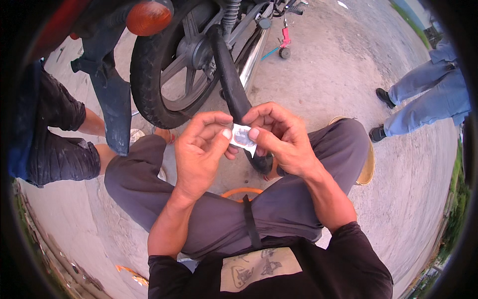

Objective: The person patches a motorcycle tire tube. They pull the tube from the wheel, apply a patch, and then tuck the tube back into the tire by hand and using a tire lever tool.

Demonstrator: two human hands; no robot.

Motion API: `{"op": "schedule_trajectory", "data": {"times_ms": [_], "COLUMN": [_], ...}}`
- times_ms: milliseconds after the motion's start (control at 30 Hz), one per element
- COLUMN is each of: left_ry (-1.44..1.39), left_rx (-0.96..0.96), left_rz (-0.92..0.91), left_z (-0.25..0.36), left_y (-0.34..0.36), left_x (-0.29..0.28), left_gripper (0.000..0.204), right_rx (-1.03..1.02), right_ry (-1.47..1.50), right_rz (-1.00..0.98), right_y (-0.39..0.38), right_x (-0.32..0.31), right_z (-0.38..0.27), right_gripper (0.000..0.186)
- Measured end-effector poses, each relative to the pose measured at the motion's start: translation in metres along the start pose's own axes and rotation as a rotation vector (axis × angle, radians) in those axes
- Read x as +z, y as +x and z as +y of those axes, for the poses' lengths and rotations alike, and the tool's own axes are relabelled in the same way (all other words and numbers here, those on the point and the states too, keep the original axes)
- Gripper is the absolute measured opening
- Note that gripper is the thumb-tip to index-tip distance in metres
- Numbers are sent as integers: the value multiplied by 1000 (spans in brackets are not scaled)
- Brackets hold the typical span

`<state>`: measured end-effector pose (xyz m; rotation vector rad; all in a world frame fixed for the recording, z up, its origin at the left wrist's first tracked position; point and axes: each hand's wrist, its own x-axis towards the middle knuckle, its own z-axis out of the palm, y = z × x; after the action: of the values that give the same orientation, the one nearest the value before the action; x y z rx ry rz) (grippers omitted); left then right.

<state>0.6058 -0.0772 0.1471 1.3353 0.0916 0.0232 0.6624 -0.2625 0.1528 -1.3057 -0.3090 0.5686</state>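
Both hands pinch in close here, the left hand (198, 154) on the near-left edge, thumb against bent fingers, the right hand (286, 142) with its thumb pressed on the opposite edge, and between them, in mid-air above the lap, one small white piece (242, 138) with a grey middle. A fiddly bit of fingerwork, this: best, I'd say, to keep both pinches right at the rim, leave the grey middle unsmudged and let the thumbs work gently against each other so nothing creases or tears. To the count, then! Two hands, one white piece, two knees in grey trousers (209, 231) spread around them. Beyond the hands, one black tube (231, 84) slants down from beside the wheel; one orange rim (242, 191) shows between the legs, one yellow bowl (369, 167) by the right knee. Further out, one motorbike wheel (144, 94) in view and one large orange lamp (149, 19) above it. Two other people: dark shorts (64, 154) on the left, blue trousers (428, 97) over two dark shoes (384, 97) on the right. And farther off on the ground, one pink tool (285, 37) near one blue hose (270, 54).
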Motion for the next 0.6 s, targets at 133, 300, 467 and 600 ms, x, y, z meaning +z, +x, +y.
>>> {"op": "schedule_trajectory", "data": {"times_ms": [133,300,467,600], "left_ry": [-26,146,448,521], "left_rx": [-76,156,284,182], "left_rz": [-49,-8,17,-28], "left_z": [3,-5,-2,6], "left_y": [-1,-5,-4,-8], "left_x": [0,0,6,6], "left_gripper": [24,36,40,32], "right_rx": [86,101,51,30], "right_ry": [102,112,61,29], "right_rz": [-46,-35,-69,-76], "right_y": [-3,-4,-6,-6], "right_x": [-7,-4,-2,1], "right_z": [4,5,8,10], "right_gripper": [19,21,24,22]}}
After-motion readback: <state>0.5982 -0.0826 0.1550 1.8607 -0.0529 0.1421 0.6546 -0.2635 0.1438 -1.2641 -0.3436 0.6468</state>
